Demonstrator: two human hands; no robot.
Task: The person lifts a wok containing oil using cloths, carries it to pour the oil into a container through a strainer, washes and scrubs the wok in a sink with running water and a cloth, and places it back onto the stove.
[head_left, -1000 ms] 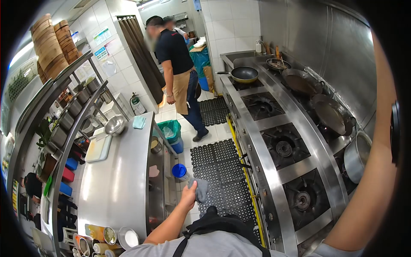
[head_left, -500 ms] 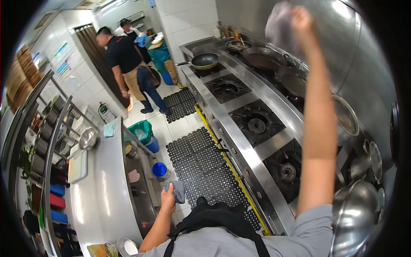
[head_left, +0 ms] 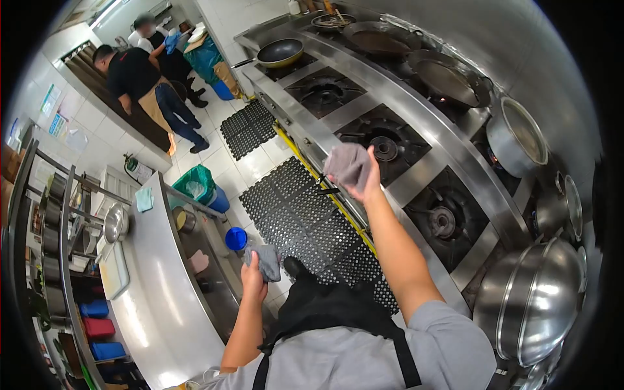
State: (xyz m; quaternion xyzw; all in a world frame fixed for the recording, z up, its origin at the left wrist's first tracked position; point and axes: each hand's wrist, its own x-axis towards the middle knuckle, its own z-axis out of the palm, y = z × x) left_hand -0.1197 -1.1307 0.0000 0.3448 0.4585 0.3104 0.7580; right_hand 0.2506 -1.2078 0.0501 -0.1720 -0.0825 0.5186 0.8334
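My left hand (head_left: 254, 279) is closed on a dark grey cloth (head_left: 267, 262), low in front of my apron, between the steel counter and the stove. A lighter, purplish-grey cloth (head_left: 348, 165) is in my right hand (head_left: 369, 182), held near the front edge of the stove (head_left: 398, 195) beside the burners. Part of the right palm shows behind the cloth, with fingers partly hidden by it. The two cloths are apart from each other.
A steel counter (head_left: 156, 286) runs along the left. A green-lined bin (head_left: 197, 184) and a blue-lidded tub (head_left: 236, 238) stand by it. Pans and pots, including a large pot (head_left: 518, 138), line the stove's back. Two people (head_left: 140, 75) stand at the far left, near a doorway.
My right hand has come down with its cloth from high above the stove to its front edge. My left hand stays low with its cloth. The view has turned rightward.
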